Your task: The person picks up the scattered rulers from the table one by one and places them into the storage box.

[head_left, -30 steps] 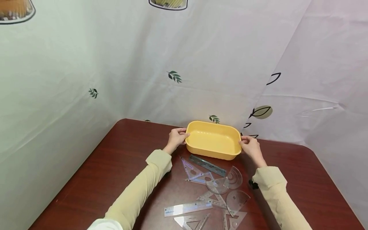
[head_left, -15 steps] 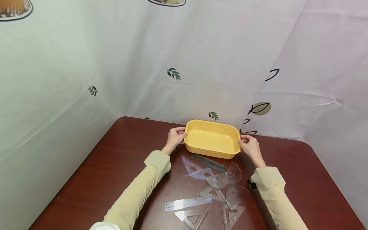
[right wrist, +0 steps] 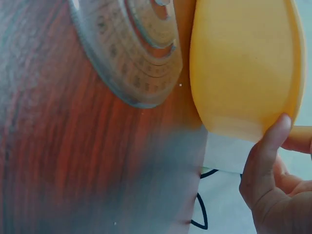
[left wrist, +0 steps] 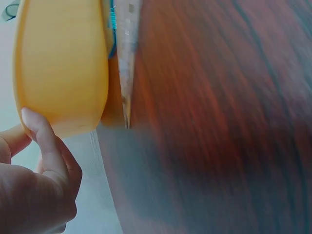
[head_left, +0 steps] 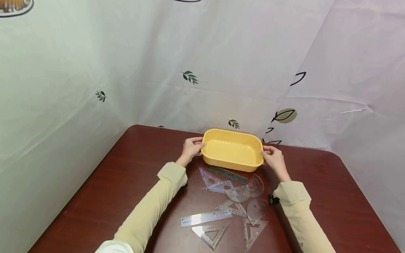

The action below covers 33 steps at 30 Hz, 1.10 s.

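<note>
A yellow plastic basin (head_left: 232,165) with rounded corners stands at the far edge of the table, nothing inside it. My left hand (head_left: 191,149) pinches its left rim between thumb and fingers; in the left wrist view the hand (left wrist: 44,175) grips the basin's upper edge. On the opposite end my right hand (head_left: 274,160) pinches the right rim, thumb on the near side. Just in front of the basin lie a dark ruler (head_left: 226,174), a purple-tinted set square (head_left: 209,178) and clear protractors (head_left: 255,185). One protractor (right wrist: 141,63) shows close to the basin in the right wrist view.
Nearer on the dark red wooden table (head_left: 126,186) lie a clear ruler (head_left: 206,218) and clear set squares (head_left: 211,234), some pieces overlapping. A white patterned cloth (head_left: 152,70) hangs right behind the table's far edge and along both sides.
Both hands keep their hold on the basin's rim. The whole scene shifts slightly upward in the head view; basin, rulers and set squares keep nearly the same places relative to each other.
</note>
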Each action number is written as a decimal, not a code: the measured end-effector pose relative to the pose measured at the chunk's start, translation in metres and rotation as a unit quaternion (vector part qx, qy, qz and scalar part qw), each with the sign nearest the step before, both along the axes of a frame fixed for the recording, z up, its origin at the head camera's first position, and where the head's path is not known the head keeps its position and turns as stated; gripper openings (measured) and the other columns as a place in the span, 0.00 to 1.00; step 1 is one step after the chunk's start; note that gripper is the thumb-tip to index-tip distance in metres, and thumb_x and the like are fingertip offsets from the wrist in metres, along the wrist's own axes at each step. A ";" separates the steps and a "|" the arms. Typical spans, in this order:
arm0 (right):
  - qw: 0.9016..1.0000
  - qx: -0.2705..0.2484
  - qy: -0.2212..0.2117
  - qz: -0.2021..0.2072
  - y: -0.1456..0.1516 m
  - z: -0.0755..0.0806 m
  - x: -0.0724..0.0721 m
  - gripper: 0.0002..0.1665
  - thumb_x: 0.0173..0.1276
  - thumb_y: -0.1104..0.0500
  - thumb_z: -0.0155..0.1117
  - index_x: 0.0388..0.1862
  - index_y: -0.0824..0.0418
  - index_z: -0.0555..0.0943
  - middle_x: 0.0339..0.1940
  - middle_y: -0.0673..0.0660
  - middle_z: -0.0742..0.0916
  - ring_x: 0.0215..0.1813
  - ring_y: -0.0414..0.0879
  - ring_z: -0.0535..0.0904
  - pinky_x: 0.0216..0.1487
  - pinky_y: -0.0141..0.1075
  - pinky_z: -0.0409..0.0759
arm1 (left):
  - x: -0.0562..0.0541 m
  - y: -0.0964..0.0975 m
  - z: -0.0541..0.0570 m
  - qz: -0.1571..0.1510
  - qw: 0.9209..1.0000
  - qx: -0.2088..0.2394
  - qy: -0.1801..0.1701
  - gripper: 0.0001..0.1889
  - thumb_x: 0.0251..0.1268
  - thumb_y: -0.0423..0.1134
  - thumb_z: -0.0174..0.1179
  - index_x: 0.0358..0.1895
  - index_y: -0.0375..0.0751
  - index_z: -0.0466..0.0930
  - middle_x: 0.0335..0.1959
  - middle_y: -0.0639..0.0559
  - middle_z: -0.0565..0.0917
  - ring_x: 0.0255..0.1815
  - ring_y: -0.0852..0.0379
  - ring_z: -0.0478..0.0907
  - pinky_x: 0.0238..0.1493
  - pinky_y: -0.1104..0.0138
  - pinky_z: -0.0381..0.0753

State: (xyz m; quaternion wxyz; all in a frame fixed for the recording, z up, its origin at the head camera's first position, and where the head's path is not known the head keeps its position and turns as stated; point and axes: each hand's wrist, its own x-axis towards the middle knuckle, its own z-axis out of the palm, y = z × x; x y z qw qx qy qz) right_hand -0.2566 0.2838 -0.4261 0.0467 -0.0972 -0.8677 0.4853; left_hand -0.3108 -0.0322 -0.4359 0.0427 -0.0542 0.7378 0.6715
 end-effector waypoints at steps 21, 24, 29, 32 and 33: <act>0.995 0.093 0.037 0.002 -0.001 0.012 0.053 0.30 0.66 0.48 0.65 0.59 0.67 0.73 0.52 0.69 0.82 0.45 0.52 0.83 0.34 0.23 0.78 | 0.000 0.000 0.005 0.000 1.000 -0.005 -0.028 0.21 0.61 0.36 0.65 0.58 0.38 0.79 0.49 0.37 0.84 0.21 0.67 0.78 0.18 0.78 0.79; 0.995 0.094 0.037 0.017 -0.007 0.015 0.063 0.30 0.64 0.48 0.67 0.58 0.65 0.74 0.51 0.67 0.83 0.47 0.54 0.82 0.36 0.23 0.77 | 0.001 -0.001 0.005 0.001 1.000 -0.002 -0.031 0.21 0.61 0.35 0.65 0.58 0.38 0.79 0.49 0.37 0.84 0.20 0.67 0.77 0.17 0.79 0.79; 0.995 0.082 0.036 0.052 -0.023 0.020 0.082 0.30 0.61 0.51 0.71 0.56 0.65 0.75 0.49 0.66 0.84 0.42 0.44 0.83 0.37 0.25 0.79 | 0.001 -0.001 0.004 -0.002 0.999 0.003 -0.034 0.21 0.61 0.35 0.65 0.58 0.38 0.79 0.48 0.38 0.84 0.19 0.67 0.77 0.17 0.79 0.79; 0.994 0.076 0.029 0.070 -0.034 0.021 0.094 0.30 0.59 0.51 0.73 0.55 0.65 0.76 0.47 0.64 0.85 0.40 0.42 0.83 0.37 0.26 0.79 | 0.000 -0.001 0.004 -0.004 0.999 0.004 -0.034 0.21 0.61 0.36 0.66 0.58 0.39 0.79 0.48 0.38 0.84 0.18 0.67 0.77 0.18 0.78 0.79; 0.994 0.071 0.027 0.076 -0.038 0.021 0.098 0.30 0.58 0.52 0.74 0.54 0.65 0.76 0.46 0.64 0.85 0.40 0.42 0.83 0.37 0.27 0.80 | 0.000 -0.002 0.004 -0.004 0.999 0.005 -0.034 0.21 0.61 0.36 0.66 0.58 0.39 0.79 0.48 0.38 0.84 0.18 0.67 0.77 0.18 0.78 0.79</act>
